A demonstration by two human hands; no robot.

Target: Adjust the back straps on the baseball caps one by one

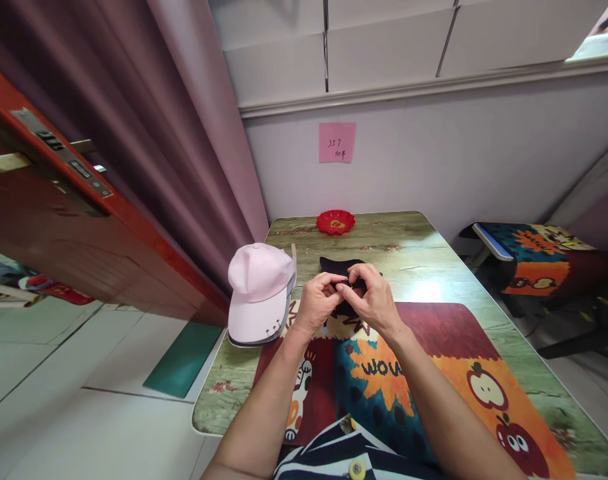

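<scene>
Both hands meet over the middle of the table, in front of a black item (340, 265) that lies partly beneath them. My left hand (318, 301) has its thumb and fingers pinched together on a small thing too tiny to make out. Close against it, my right hand (371, 295) is also pinched, thumb tip near the left fingertips, at what looks like a small ring or wire. A pink cap (261, 275) with small rings on its brim sits to the left of my hands.
A red scalloped dish (335, 222) stands at the table's far edge. A colourful mat (464, 333) covers the near part of the wood-patterned table (409, 233). An orange-brown door (109, 233) stands at the left, and a second small table (539, 257) at the right.
</scene>
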